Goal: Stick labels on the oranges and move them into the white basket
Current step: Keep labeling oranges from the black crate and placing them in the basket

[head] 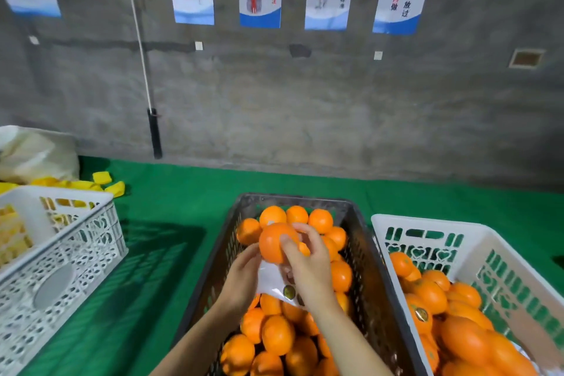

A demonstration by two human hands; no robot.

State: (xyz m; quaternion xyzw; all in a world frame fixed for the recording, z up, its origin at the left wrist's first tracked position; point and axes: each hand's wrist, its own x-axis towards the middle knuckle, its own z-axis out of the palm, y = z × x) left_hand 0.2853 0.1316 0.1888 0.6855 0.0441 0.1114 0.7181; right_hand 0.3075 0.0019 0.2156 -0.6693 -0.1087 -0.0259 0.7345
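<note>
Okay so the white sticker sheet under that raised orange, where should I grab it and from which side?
Probably by its bare lower edge, near the dark round label, coming in from the person's side. The white sticker sheet hangs below the held orange, and that lower edge faces the person. Its upper part is tucked behind the left hand and the right hand, so there is little room there.

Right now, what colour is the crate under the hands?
Dark grey-black crate, seen in the head view.

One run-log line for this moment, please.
step: labelling | left hand: holds orange, label sheet | right hand: fingers on orange | over dark crate | white basket: part-filled
</note>
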